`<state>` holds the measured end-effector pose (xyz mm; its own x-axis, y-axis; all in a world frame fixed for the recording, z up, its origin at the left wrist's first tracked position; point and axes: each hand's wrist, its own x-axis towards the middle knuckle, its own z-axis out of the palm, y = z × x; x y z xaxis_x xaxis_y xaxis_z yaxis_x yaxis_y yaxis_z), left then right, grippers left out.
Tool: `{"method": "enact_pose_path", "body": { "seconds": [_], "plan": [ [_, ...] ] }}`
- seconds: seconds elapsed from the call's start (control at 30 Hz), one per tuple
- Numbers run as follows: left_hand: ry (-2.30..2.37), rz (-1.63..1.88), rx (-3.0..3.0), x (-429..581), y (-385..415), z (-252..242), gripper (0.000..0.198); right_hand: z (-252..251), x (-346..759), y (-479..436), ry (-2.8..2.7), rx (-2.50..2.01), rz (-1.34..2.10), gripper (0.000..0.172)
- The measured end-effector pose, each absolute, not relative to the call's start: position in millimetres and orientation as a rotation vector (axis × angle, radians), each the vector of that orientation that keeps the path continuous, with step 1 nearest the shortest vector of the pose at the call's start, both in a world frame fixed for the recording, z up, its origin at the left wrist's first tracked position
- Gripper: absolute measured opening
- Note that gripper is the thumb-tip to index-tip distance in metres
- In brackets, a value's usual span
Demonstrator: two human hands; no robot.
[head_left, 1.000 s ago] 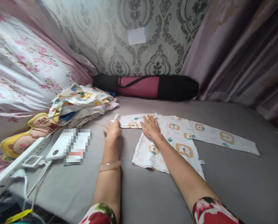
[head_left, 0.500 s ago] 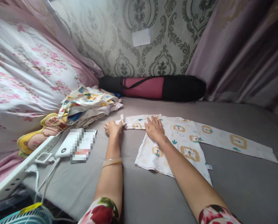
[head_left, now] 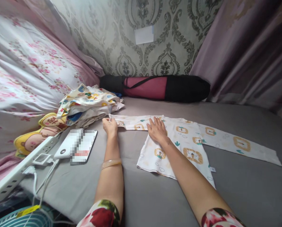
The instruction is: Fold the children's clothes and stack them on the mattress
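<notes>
1. Fingers of my left hand (head_left: 110, 126): one set, curled closed, pinching the cuff end of one sleeve of a shirt (head_left: 187, 138).
2. Fingers of my right hand (head_left: 158, 130): one set, straight and slightly parted, laid flat on the shirt near that sleeve's shoulder; nothing gripped.
3. Shirt: one, white with lion print, two sleeves, one side label. Spread on my grey bed (head_left: 150, 201), well in from its near-left edge and apart from its far edge.
4. Direction of shirt: neck towards the bed's far edge, hem towards me. Long axis cuff to cuff, left to right, the right-hand cuff slanting nearer me.
5. Clothes heap (head_left: 90, 104): one, towards the bed's far-left corner; I cannot count the garments.
6. Bag (head_left: 145, 88): one, long, black with a maroon middle, lying along the bed's far edge.
7. Flat devices (head_left: 80, 148): two, side by side near the bed's left edge, partly pixelated.
8. Power strip (head_left: 15, 176): one, white, along the bed's left edge.
9. Cushion (head_left: 39, 135): one, yellow, piglike, beside the strip.
10. Bangle (head_left: 111, 163): one, pale, on my left forearm.
</notes>
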<state>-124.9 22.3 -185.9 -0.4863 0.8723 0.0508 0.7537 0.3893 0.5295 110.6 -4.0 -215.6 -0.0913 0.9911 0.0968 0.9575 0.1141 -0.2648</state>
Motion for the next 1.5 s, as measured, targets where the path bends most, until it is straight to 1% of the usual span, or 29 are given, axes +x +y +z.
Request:
{"method": "enact_pose_path", "body": {
  "seconds": [0.07, 0.1, 0.33, 0.43, 0.5, 0.57, 0.63, 0.7, 0.73, 0.83, 1.0, 1.23, 1.37, 1.5],
  "plan": [
    [2.481, 0.957, 1.271, -130.4, 22.4, -186.3, 0.030, -214.9, 110.6, -4.1, -2.148, -1.942, 0.217, 0.058],
    [2.481, 1.003, 1.228, -131.9, 22.6, -187.0, 0.029, -214.7, 110.5, -4.1, -2.150, -1.949, 0.224, 0.058],
    [2.516, 0.965, 1.247, -128.8, 15.4, -191.2, 0.032, -215.6, 109.2, -4.0, -2.136, -1.960, 0.202, 0.054],
    [2.589, 0.992, 1.259, -126.1, 9.8, -187.6, 0.039, -216.6, 108.8, -3.3, -2.135, -1.960, 0.202, 0.055],
    [2.574, 1.028, 1.377, -118.2, 10.9, -183.7, 0.043, -217.4, 108.3, -2.6, -2.136, -1.971, 0.213, 0.057],
    [2.441, 1.018, 1.592, -101.3, 16.3, -181.2, 0.039, -217.9, 107.9, -2.1, -2.129, -1.985, 0.219, 0.060],
    [2.184, 0.937, 1.856, -75.9, 23.3, -183.0, 0.034, -217.8, 107.6, -2.1, -2.118, -1.994, 0.224, 0.061],
    [1.815, 0.790, 2.154, -47.1, 28.2, -190.0, 0.040, -217.0, 107.7, -2.5, -2.115, -1.989, 0.236, 0.061],
    [1.701, 0.719, 2.250, -34.0, 29.3, -195.0, 0.043, -216.4, 107.9, -2.7, -2.118, -1.987, 0.246, 0.060],
    [1.562, 0.508, 2.366, -9.2, 28.5, -210.0, 0.048, -215.4, 108.7, -3.1, -2.130, -1.977, 0.260, 0.058],
    [1.639, 0.291, 2.430, -15.3, 25.2, -216.8, 0.051, -216.9, 109.2, -2.3, -2.117, -1.979, 0.244, 0.058],
    [1.944, 0.173, 2.266, -47.6, 26.6, -210.1, 0.056, -217.3, 108.9, -3.4, -2.114, -1.977, 0.232, 0.058],
    [2.089, 0.159, 2.115, -73.9, 31.8, -213.1, 0.059, -215.3, 108.9, -4.4, -2.112, -1.983, 0.263, 0.059],
    [2.336, 0.231, 1.982, -100.5, 34.7, -215.5, 0.053, -213.9, 109.0, -4.4, -2.110, -1.982, 0.279, 0.058]
  ]
}}
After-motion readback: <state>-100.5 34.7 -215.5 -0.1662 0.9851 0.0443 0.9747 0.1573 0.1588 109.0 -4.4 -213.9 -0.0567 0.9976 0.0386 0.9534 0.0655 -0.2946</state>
